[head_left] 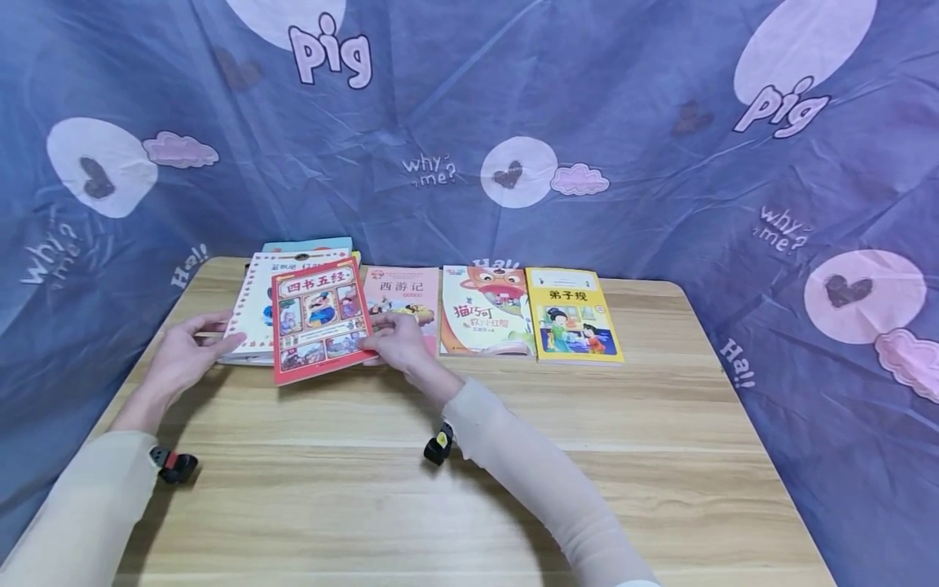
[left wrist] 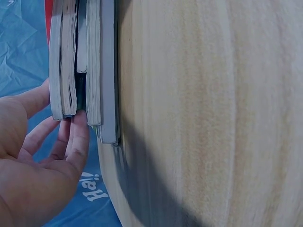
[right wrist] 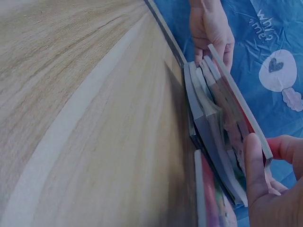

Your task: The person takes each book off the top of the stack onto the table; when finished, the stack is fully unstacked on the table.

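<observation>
My right hand pinches a red book by its right edge, tilted over the left stack of books. The thumb and fingers of that hand show on either side of the book in the right wrist view. At the stack's left edge, my left hand grips the upper books, thumb on top and fingers beneath. A white book with a red-patterned border lies under the red one, partly covered. From the stack's back edge a teal book sticks out.
Right of the stack, a pink book, a white book with a red cartoon animal and a yellow book lie in a row on the wooden table. A blue patterned curtain hangs behind and beside the table.
</observation>
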`<state>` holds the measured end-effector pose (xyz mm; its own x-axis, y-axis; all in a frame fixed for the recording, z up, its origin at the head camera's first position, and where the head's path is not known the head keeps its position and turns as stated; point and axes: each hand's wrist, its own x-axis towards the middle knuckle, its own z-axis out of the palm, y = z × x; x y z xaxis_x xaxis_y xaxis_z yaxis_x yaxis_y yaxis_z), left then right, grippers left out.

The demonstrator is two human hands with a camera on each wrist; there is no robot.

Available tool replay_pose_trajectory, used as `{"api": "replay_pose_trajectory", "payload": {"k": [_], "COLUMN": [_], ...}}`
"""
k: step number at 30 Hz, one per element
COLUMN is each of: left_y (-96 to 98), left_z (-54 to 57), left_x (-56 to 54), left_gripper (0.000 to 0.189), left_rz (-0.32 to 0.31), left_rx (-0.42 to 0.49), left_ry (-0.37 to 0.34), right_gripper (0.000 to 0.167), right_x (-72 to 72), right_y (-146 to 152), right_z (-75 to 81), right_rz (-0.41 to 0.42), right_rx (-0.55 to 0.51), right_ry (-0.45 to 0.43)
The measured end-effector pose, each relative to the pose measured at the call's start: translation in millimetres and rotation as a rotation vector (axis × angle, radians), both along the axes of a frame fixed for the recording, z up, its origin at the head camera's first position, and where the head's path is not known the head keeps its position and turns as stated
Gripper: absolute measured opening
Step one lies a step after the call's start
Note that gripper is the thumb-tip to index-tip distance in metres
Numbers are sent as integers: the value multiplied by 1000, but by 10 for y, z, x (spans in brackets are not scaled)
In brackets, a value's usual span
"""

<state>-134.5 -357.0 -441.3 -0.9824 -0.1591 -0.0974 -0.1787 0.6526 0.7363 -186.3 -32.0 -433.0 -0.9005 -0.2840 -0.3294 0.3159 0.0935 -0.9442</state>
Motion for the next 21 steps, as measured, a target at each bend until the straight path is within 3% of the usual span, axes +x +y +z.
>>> {"api": "replay_pose_trajectory", "payload": {"k": [13,21], "left_y": [-15,-12], "left_z": [-11,-17], "left_x": [-6,-18], "left_gripper": [74,74], "left_rz": [4,3], "left_rx": [0,4], "left_ry": [0,3], "right_gripper": [39,37], "right_x": [45,67], "right_y": [93,152], "right_z": [149,162], "right_rz": [-6,5], "right_rx": [130,120], "right_ry": [57,85]}}
